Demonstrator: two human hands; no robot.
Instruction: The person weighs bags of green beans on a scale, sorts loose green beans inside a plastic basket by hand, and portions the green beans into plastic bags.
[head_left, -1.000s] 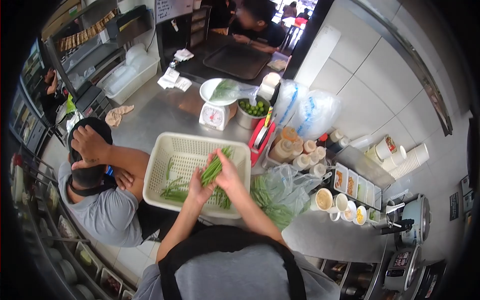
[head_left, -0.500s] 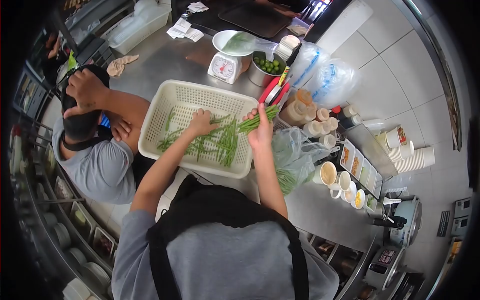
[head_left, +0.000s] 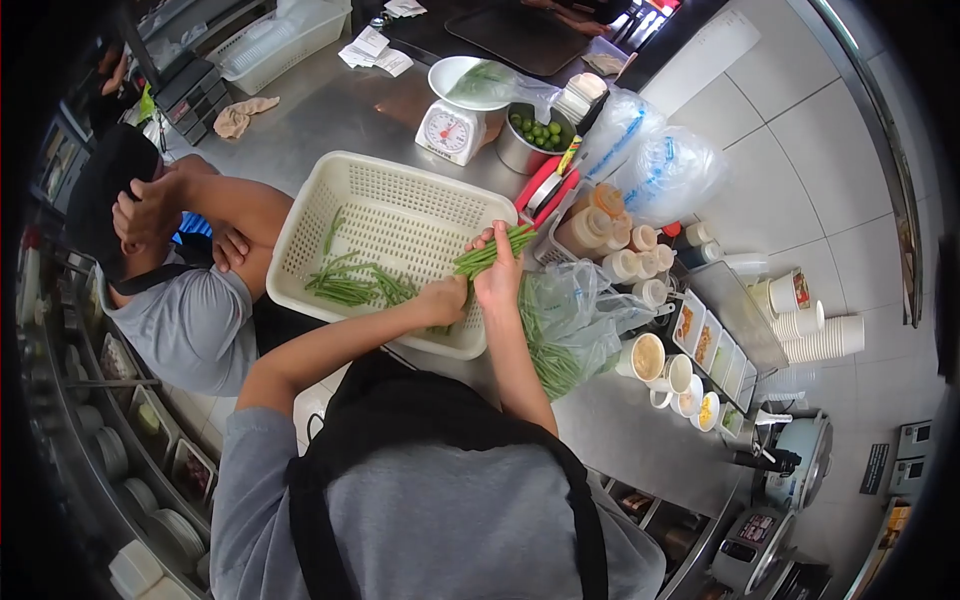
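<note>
My right hand (head_left: 498, 275) is closed around a bundle of cut green beans (head_left: 482, 258) at the right side of a cream plastic basket (head_left: 392, 170). Close beside it, my left hand (head_left: 443, 300) is curled low over the basket, with green bean pieces showing just under it; its fingertips are partly hidden. More loose green beans (head_left: 345, 287) lie on the basket's floor to the left. A clear plastic bag (head_left: 580, 300) with long green beans rests against the basket's right side.
A kitchen scale (head_left: 449, 132) and a pot of limes (head_left: 530, 140) stand behind the basket. Sauce bottles (head_left: 590, 228), cups (head_left: 642, 357) and a topping tray (head_left: 712, 345) line the right. A co-worker (head_left: 190, 310) leans close on the left.
My left hand has moved right and nearer, from the basket's middle to beside my right hand. Beans at the basket's right have been gathered up. The co-worker's head and hand have shifted.
</note>
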